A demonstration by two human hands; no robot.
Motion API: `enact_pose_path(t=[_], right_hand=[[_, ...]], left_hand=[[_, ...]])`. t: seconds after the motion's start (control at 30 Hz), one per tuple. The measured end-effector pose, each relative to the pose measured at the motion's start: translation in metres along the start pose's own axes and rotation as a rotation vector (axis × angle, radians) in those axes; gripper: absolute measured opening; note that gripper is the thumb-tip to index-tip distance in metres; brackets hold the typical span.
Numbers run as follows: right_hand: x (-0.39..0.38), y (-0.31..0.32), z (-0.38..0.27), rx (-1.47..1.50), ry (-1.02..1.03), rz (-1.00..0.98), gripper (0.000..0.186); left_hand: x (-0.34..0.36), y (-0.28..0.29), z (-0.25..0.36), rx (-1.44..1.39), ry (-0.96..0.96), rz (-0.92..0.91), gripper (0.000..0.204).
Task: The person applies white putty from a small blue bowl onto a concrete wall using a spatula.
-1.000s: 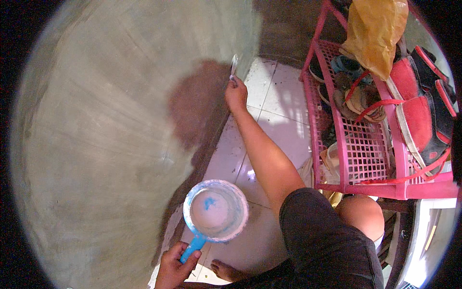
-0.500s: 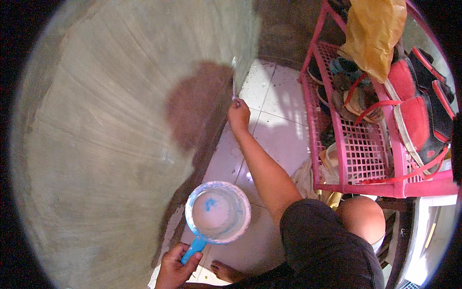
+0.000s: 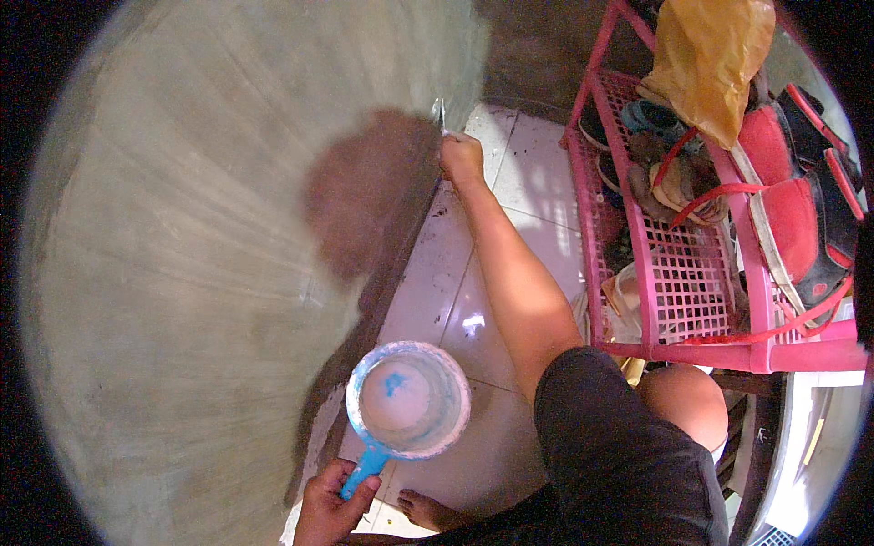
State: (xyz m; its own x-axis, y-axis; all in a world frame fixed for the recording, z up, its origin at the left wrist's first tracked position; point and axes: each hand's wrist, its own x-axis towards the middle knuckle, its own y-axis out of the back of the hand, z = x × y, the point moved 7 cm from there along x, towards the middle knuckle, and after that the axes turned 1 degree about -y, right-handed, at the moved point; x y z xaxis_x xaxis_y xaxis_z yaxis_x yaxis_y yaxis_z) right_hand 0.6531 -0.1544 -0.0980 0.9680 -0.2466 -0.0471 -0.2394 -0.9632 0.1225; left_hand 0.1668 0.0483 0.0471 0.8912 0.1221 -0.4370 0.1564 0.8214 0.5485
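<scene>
In my left hand (image 3: 331, 511) is the blue handle of a dipper (image 3: 367, 469), fingers closed round it. The dipper's round bowl is smeared with white paint, and a pale liquid with a blue patch shows inside. My right arm reaches far forward, and my right hand (image 3: 462, 158) is closed on a thin, pale tool, apparently a paintbrush seen edge-on (image 3: 442, 116). Its tip is at the foot of the grey-green wall (image 3: 200, 227), close to the floor corner; my fist hides most of the handle.
White floor tiles (image 3: 510, 255) run beside the wall. To the right stands a pink plastic rack (image 3: 646, 300) holding shoes (image 3: 687, 191), a yellow bag (image 3: 710, 64) and a red and black bag (image 3: 787, 214). My bare foot (image 3: 428, 510) is by the dipper.
My right hand and the paintbrush have moved farther forward along the wall's foot. The dipper in my left hand has shifted only slightly left.
</scene>
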Motion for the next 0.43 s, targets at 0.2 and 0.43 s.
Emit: enact_pose_path(t=[0.2, 0.43], right_hand=[[-0.068, -0.013, -0.011, -0.117, 0.401, 0.386, 0.030], [0.032, -0.004, 0.037, 0.183, -0.215, -0.224, 0.023]], left_hand=[[0.002, 0.000, 0.006, -0.025, -0.037, 0.000, 0.021], [0.003, 0.000, 0.004, 0.020, -0.016, -0.003, 0.025]])
